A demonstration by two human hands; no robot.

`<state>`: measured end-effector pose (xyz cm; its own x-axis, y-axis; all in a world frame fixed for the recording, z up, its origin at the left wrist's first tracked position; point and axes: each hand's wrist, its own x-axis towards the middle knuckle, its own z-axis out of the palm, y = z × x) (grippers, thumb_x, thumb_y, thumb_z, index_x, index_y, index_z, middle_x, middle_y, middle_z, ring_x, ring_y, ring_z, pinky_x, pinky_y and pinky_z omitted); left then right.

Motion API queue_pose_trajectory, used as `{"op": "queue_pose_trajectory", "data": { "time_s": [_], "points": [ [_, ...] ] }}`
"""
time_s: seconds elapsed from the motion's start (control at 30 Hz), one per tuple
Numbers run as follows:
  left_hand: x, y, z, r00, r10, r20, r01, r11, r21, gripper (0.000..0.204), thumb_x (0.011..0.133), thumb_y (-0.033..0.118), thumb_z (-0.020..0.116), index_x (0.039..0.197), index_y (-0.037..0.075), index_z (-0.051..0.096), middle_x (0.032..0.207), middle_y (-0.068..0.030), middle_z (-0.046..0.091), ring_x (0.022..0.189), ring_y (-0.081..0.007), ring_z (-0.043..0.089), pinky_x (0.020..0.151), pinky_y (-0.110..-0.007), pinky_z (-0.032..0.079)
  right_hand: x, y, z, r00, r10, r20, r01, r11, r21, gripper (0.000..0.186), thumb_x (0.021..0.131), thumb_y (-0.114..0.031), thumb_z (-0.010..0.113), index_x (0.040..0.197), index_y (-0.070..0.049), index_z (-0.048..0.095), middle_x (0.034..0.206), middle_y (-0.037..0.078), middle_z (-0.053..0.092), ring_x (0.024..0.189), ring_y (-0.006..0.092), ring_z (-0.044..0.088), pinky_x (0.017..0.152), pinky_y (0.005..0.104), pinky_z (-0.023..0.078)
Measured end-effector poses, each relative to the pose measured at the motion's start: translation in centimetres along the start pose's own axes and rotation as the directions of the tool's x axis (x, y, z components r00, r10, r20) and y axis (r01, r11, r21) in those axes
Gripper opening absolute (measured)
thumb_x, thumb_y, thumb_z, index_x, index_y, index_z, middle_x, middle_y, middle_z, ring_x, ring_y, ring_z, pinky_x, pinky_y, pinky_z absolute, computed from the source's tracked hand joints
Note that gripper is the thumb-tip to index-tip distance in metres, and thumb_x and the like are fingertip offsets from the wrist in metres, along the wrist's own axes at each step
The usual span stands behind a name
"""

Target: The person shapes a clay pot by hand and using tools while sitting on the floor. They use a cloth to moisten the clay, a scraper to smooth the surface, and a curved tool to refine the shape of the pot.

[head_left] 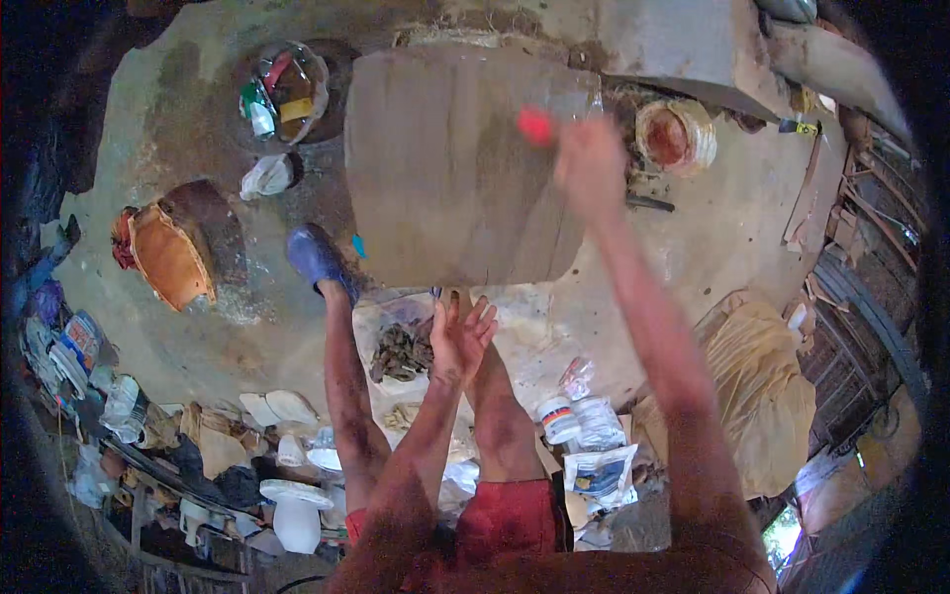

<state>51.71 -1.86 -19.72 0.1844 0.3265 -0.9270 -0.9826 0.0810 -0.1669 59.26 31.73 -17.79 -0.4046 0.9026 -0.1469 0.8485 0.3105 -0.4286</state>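
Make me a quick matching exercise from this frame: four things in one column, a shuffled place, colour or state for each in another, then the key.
1. Left hand
2. Right hand
3. Shoe
4. Bucket

A. blue
B. containing colourful scraps
C. gripping a blurred red thing over the board
D. open, by the board's near edge

Pairs: 1-D; 2-C; 3-A; 4-B

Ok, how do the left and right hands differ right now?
The left hand is open, palm up; the right hand looks curled around a red object. The left hand is by the grey-brown panel's near edge; the right hand is toward its right edge. The left hand looks fairly sharp, the right hand blurred. Both are bare.
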Motion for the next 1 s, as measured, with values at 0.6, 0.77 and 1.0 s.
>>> {"op": "queue_pose_trajectory", "data": {
  "time_s": [0.6, 0.77, 1.0],
  "points": [
    [-1.5, 4.7, -0.2, 0.933, 0.312, -0.18, -0.301, 0.95, 0.084, 0.068, 0.099, 0.051, 0.059, 0.155, 0.019, 0.035, 0.147, -0.0039, 0.049, 0.136, -0.0289, 0.045, 0.11, -0.052, 0.039, -10.1, 3.5, -1.0, 0.968, 0.169, 0.185, -0.204, 0.961, 0.186, 0.012, 0.082, -0.001, 0.063, 0.093, -0.004, 0.066, 0.089, 0.014, 0.06, 0.088, 0.0329, 0.06, 0.074, 0.0434, 0.05],
    [0.1, 8.1, 1.3, 0.81, 0.584, -0.05, -0.511, 0.745, 0.428, 0.07, 0.103, 0.047, 0.05, 0.161, 0.023, 0.02, 0.166, -0.0047, 0.024, 0.152, -0.0265, 0.022, 0.122, -0.053, 0.018, 9.1, 11.6, -4.2, 0.862, -0.485, -0.147, 0.458, 0.87, -0.183, 0.02, 0.082, -0.003, 0.061, 0.1, -0.005, 0.069, 0.093, 0.014, 0.064, 0.092, 0.0375, 0.061, 0.076, 0.046, 0.052],
    [-1.3, 10.6, 2.4, 0.811, 0.566, 0.149, -0.531, 0.603, 0.596, 0.075, 0.104, 0.046, 0.047, 0.164, 0.014, 0.014, 0.172, 0.0002, 0.007, 0.158, -0.0229, 0.003, 0.125, -0.05, 0.008, -10.1, 7.1, -0.9, 0.927, -0.239, 0.288, 0.285, 0.95, -0.128, 0.027, 0.072, -0.004, 0.065, 0.099, -0.009, 0.069, 0.102, 0.013, 0.063, 0.101, 0.0375, 0.059, 0.085, 0.0522, 0.047]
  ]
}}
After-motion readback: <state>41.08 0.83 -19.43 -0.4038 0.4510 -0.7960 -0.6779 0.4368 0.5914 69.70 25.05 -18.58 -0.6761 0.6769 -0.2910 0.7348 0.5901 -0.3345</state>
